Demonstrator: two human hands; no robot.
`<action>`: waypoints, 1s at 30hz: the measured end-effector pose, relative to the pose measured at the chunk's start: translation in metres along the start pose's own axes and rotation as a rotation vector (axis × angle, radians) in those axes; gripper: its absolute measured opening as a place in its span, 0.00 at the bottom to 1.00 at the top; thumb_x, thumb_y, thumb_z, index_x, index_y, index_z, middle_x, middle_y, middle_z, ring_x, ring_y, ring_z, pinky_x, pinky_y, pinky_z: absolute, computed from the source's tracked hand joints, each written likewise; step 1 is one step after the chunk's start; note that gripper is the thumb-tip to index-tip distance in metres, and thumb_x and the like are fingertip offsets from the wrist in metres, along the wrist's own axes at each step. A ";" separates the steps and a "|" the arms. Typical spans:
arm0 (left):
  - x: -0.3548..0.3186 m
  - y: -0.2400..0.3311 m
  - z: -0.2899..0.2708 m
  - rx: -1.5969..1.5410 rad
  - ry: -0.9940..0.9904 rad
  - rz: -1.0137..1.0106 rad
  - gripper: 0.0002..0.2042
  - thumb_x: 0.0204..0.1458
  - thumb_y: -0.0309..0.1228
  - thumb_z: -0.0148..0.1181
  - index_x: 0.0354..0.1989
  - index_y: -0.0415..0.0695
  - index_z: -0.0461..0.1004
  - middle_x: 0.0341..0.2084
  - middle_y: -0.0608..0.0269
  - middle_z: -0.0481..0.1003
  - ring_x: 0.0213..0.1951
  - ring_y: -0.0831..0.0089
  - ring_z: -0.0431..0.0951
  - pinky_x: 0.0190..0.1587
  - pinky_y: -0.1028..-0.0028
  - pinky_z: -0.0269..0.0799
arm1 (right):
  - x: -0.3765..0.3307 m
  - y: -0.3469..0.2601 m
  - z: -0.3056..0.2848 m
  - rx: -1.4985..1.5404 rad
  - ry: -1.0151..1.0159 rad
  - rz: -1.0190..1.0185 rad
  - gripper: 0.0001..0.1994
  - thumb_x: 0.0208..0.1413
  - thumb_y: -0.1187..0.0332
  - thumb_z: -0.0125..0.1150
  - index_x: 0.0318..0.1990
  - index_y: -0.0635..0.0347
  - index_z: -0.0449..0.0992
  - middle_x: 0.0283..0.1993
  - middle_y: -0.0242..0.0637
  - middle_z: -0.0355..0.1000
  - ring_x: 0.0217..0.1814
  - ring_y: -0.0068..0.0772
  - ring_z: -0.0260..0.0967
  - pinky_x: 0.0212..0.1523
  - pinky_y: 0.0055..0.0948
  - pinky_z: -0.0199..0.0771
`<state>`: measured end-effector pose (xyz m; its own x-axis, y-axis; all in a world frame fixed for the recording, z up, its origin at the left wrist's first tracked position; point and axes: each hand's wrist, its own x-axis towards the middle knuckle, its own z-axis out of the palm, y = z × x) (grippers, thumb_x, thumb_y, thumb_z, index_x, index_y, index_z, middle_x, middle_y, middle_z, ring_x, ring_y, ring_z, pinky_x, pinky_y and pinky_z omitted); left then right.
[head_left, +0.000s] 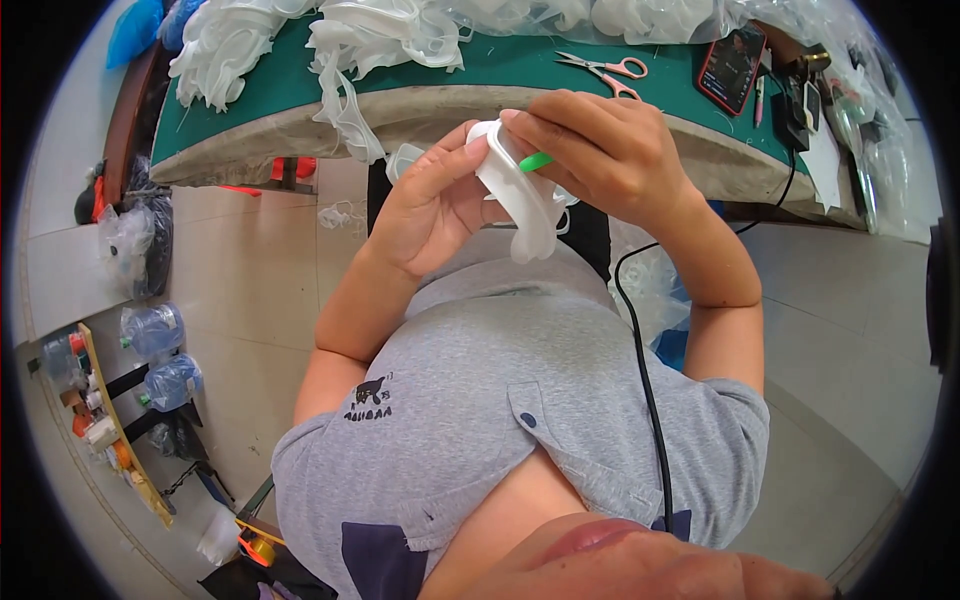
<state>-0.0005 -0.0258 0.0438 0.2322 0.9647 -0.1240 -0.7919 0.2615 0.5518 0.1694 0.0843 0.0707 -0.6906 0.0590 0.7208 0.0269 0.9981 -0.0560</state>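
Observation:
My left hand (432, 205) is closed on a soft, curved white plastic piece (517, 195), with the thumb pressed on its upper end. The piece bends downward in front of my waist. My right hand (615, 155) is closed at the other side of it, its fingertips touching the top rim. A slim bright green thing (535, 161) pokes out from under the right fingers against the white piece; its rest is hidden in the hand, so I cannot tell its kind. Just left of my left hand, a strip of similar white pieces (350, 115) hangs over the table's edge.
Heaps of white moulded pieces (385, 35) lie on the green tabletop (500, 65). Scissors with pink handles (625, 70) and a phone (731, 70) lie at the right. A black cable (640, 350) runs down across my shirt. Large blue water bottles (170, 380) stand at the left.

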 end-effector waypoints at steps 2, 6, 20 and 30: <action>0.000 -0.001 -0.001 0.010 0.005 -0.002 0.16 0.61 0.35 0.46 0.53 0.41 0.65 0.47 0.60 0.72 0.50 0.69 0.73 0.53 0.61 0.70 | 0.000 -0.002 0.002 -0.027 0.003 -0.016 0.20 0.31 0.73 0.69 0.39 0.63 0.78 0.33 0.34 0.70 0.28 0.29 0.72 0.23 0.24 0.72; 0.000 -0.002 -0.002 0.012 0.010 0.000 0.15 0.61 0.35 0.46 0.53 0.41 0.65 0.48 0.60 0.72 0.50 0.69 0.73 0.53 0.61 0.71 | -0.004 0.002 0.006 -0.025 0.035 -0.040 0.20 0.32 0.72 0.69 0.39 0.64 0.78 0.34 0.35 0.70 0.28 0.28 0.72 0.23 0.24 0.71; 0.002 0.000 -0.002 0.010 0.037 0.007 0.18 0.60 0.37 0.46 0.55 0.40 0.63 0.50 0.58 0.70 0.51 0.68 0.72 0.53 0.63 0.70 | -0.012 0.004 -0.004 0.045 0.070 0.071 0.19 0.32 0.75 0.69 0.39 0.62 0.79 0.33 0.34 0.71 0.26 0.29 0.71 0.22 0.23 0.71; 0.001 0.000 -0.001 0.034 0.014 -0.036 0.19 0.60 0.37 0.45 0.56 0.39 0.63 0.50 0.57 0.71 0.51 0.67 0.73 0.53 0.62 0.71 | -0.004 0.004 0.004 -0.094 0.017 -0.103 0.19 0.32 0.72 0.68 0.38 0.63 0.79 0.34 0.33 0.71 0.29 0.28 0.72 0.22 0.23 0.71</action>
<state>-0.0006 -0.0251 0.0426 0.2523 0.9551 -0.1556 -0.7635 0.2952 0.5744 0.1694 0.0877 0.0654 -0.6807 -0.0443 0.7312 0.0246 0.9962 0.0833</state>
